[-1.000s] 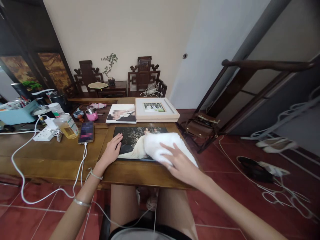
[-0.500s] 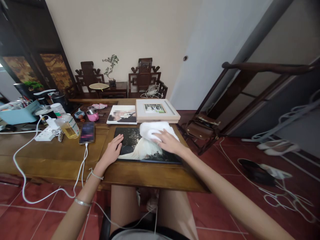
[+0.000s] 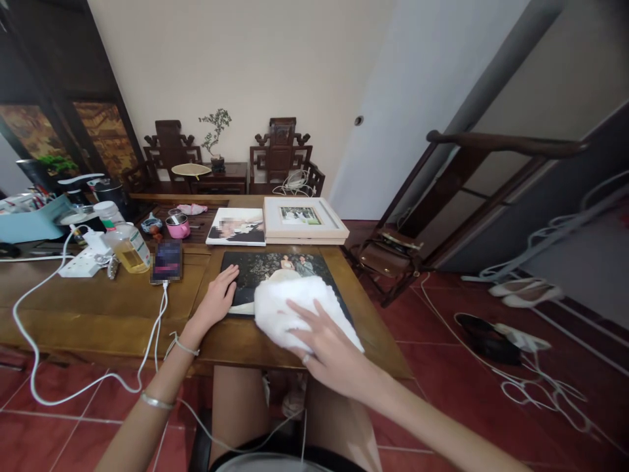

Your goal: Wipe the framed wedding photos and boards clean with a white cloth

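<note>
Wipe looks underway, remainder unclear under cloth: my splayed right hand (image 3: 330,341) presses fluffy white cloth (image 3: 295,292) on dark rectangular photo panel (image 3: 258,267); left hand (image 3: 217,298) flat, gripping nothing.

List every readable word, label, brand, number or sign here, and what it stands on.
No text is readable.
Clear plastic bottle of amber liquid: white-and-green label too small and blurred.
Dark rectangular phone: screen pixelated, illegible.
Dark rectangular photo panel: no lettering visible where the fluffy white cloth leaves it uncovered.
</note>
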### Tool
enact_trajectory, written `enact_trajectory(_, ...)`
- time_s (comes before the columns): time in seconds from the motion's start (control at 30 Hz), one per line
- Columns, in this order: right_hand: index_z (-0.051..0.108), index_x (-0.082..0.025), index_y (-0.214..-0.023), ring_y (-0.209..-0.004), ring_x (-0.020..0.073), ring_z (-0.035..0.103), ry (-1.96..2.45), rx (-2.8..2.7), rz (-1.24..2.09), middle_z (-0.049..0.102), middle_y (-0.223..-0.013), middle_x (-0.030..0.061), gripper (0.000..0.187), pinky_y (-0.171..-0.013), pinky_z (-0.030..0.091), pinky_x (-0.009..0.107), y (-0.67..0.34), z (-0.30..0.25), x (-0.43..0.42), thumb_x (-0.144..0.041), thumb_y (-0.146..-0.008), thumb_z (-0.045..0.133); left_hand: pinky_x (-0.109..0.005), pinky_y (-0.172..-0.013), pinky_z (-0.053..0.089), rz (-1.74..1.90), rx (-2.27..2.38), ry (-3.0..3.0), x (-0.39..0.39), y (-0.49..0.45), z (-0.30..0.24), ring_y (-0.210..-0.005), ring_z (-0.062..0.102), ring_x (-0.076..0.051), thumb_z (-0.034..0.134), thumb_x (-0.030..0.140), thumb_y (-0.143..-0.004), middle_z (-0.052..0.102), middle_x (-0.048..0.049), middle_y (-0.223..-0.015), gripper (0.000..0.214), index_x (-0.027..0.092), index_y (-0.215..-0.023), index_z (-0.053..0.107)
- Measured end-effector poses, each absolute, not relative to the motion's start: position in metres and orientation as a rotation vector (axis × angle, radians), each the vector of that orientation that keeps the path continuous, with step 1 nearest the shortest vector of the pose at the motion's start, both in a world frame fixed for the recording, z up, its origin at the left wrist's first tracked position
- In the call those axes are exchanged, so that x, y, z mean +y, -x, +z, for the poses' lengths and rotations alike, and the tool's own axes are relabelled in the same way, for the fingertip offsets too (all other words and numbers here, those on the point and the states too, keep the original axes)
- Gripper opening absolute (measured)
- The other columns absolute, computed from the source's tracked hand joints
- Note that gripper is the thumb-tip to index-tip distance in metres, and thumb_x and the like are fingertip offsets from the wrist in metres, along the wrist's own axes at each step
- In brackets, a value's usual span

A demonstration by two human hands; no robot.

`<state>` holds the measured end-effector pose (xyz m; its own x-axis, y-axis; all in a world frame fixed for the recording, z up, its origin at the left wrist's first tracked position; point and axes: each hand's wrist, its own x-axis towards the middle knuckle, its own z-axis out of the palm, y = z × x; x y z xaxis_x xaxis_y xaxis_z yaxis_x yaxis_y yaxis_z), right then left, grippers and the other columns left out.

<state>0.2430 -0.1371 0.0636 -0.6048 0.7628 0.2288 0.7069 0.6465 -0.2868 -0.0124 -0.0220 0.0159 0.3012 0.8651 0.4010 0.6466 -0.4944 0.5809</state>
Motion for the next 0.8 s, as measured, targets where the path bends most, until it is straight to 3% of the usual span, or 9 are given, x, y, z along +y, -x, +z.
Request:
enact_trajectory(0.23, 0.064, -0.018, -0.113, -0.132, 0.0275, 0.037, 1.246, -2.505, 0.208, 0.054, -0.132, 0.0163, 0.031, -0.109, 0.021, 0.058, -0.24, 0.063, -0.101, -0.026, -0.091, 0.042, -0.045, -0.113, 0.029, 0.986, 1.359, -2.273, -0.022, 0.012, 0.017, -0.132, 0.04, -0.021, 0.036, 0.026, -0.09, 0.05, -0.0115, -0.138, 0.042, 0.014, -0.125, 0.055)
enact_trajectory(0.37, 0.059, -0.02, -0.12, -0.127, 0.0278, 0.043, 1.328, -2.468, 0.148, 0.051, -0.135, 0.0136, 0.035, -0.107, 0.023, 0.055, -0.237, 0.062, -0.027, -0.033, -0.094, 0.04, -0.045, -0.113, 0.029, 0.983, 1.342, -2.27, -0.022, 0.013, 0.017, -0.133, 0.039, -0.022, 0.036, 0.026, -0.09, 0.049, -0.0127, -0.138, 0.042, 0.012, -0.125, 0.055)
enact_trajectory(0.5, 0.06, -0.02, -0.118, -0.116, 0.0271, 0.053, 1.455, -2.399, 0.147, 0.059, -0.127, 0.0109, 0.036, -0.101, 0.03, 0.049, -0.231, 0.068, 0.021, -0.034, -0.096, 0.036, -0.045, -0.113, 0.029, 0.976, 1.35, -2.267, -0.022, 0.013, 0.017, -0.133, 0.039, -0.022, 0.036, 0.028, -0.091, 0.05, -0.0131, -0.138, 0.042, 0.012, -0.125, 0.055)
enact_trajectory(0.67, 0.06, -0.015, -0.118, -0.127, 0.0315, 0.041, 1.497, -2.336, 0.056, 0.052, -0.134, 0.0181, 0.036, -0.103, 0.024, 0.056, -0.216, 0.059, -0.001, -0.031, -0.094, 0.038, -0.046, -0.113, 0.029, 0.991, 1.339, -2.277, -0.021, 0.014, 0.016, -0.133, 0.04, -0.021, 0.037, 0.027, -0.091, 0.05, -0.0111, -0.138, 0.041, 0.015, -0.126, 0.054)
enact_trajectory(0.8, 0.063, -0.017, -0.115, -0.133, 0.028, 0.034, 1.323, -2.417, 0.118, 0.057, -0.128, 0.0167, 0.033, -0.108, 0.016, 0.058, -0.212, 0.053, -0.067, -0.026, -0.091, 0.042, -0.045, -0.113, 0.029, 1.003, 1.351, -2.275, -0.022, 0.013, 0.015, -0.133, 0.04, -0.021, 0.037, 0.026, -0.09, 0.05, -0.0108, -0.138, 0.042, 0.015, -0.127, 0.054)
